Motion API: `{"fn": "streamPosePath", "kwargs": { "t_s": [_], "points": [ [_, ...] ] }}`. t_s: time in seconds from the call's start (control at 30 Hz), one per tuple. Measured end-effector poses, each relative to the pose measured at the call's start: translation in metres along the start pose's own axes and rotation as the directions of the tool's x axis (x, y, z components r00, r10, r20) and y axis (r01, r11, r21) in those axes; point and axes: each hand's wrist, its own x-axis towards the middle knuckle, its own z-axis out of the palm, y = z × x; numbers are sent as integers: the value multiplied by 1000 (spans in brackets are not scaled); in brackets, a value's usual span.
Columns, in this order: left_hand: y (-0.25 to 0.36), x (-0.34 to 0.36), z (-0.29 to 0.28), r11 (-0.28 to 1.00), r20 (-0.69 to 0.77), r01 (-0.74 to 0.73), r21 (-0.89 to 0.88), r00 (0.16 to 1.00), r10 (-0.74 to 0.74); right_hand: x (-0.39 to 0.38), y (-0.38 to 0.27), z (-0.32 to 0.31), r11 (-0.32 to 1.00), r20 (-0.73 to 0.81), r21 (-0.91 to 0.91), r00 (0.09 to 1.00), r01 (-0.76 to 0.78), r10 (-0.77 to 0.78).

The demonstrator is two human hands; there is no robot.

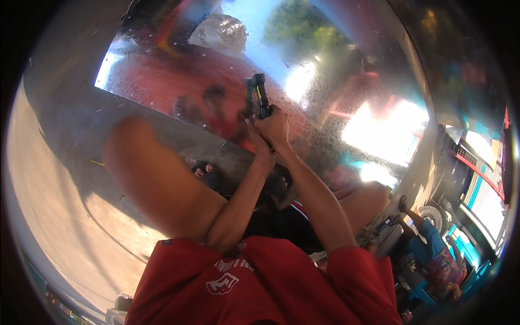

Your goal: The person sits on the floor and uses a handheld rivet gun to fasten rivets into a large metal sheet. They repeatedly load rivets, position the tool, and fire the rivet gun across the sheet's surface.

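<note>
My right hand (275,125) is wrapped round the grip of a black hand tool (262,97) with a yellow stripe, shaped like a hand riveter. The tool stands over a shiny metal sheet (336,81), which mirrors it. Close against the right hand, my left hand (260,141) is closed at the lower part of the grip. Its fingers are mostly hidden. Several small rivet-like bits lie scattered on the sheet near the tool.
A crumpled clear plastic bag (219,32) lies on the sheet's far side. The sheet's straight edge runs in front of my knees above a concrete floor (59,146). To the right, another person (439,262) sits by turquoise chairs (479,279) and a wheel (431,215).
</note>
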Motion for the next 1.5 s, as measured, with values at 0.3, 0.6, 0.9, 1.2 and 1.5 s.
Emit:
{"fn": "streamPosePath", "kwargs": {
  "t_s": [0.3, 0.6, 0.9, 1.2, 1.5],
  "points": [
    [16, 18, -24, 932, -87, 293, 213, 956, -281, 34, -16, -65, 961, 493, 259, 869, -91, -51],
    [2, 11, 5, 997, -161, -3, 78, 987, 16, 1, 8, 8, 985, -47, 118, 992, 123, -118],
    [14, 14, -21, 932, -96, 153, 329, 987, -129, 17, -5, -43, 971, 237, 227, 962, 78, -133],
    [44, 8, -6, 803, -19, 212, 557, 970, -243, 4, 1, -67, 833, 208, 552, 959, 46, -191],
    [130, -25, 77, 591, 409, -304, 747, 911, -48, -58, -30, -89, 806, -216, -52, 781, 590, -585]
  ]
}}
